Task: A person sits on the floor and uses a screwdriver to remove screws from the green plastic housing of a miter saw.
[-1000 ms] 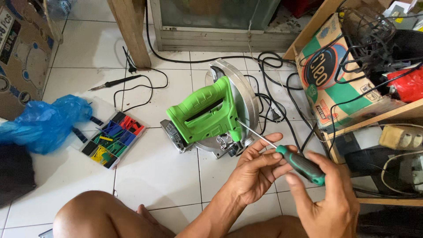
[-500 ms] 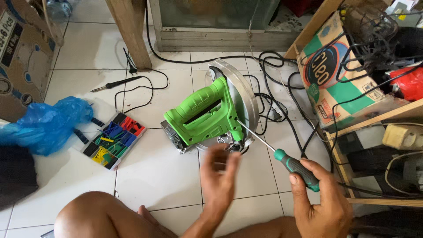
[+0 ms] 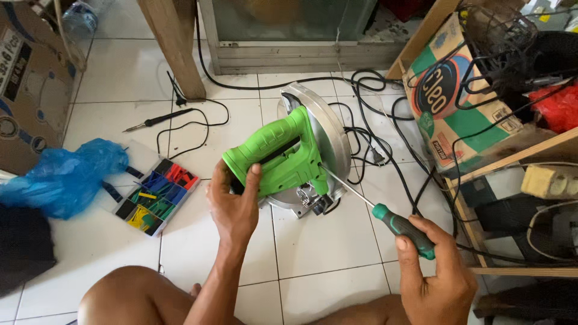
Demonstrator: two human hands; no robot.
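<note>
Green circular saw (image 3: 289, 157) sits on the white tile floor (image 3: 319, 241), in the middle of the scene. Its body is smooth bright plastic, and a round shiny metal guard (image 3: 328, 135) curves behind it. The left hand (image 3: 232, 207) is wrapped around the near end of the saw's handle, thumb on the green plastic. The right hand (image 3: 436, 277) is closed around a screwdriver (image 3: 385, 213) with a dark green grip. Its thin metal shaft slants up and left, and the tip meets the saw's right side.

Half a second ago the left hand was open and blurry below the saw, not touching it. Now it holds the saw, and the saw is tipped up more.

To the left lie a flat box of small coloured tubes (image 3: 156, 195) and a crinkly blue plastic bag (image 3: 63, 177). Farther off, a soldering iron (image 3: 159, 119) rests on the tiles. Black cables (image 3: 373, 129) loop on the right, near a cardboard box (image 3: 454, 102).
</note>
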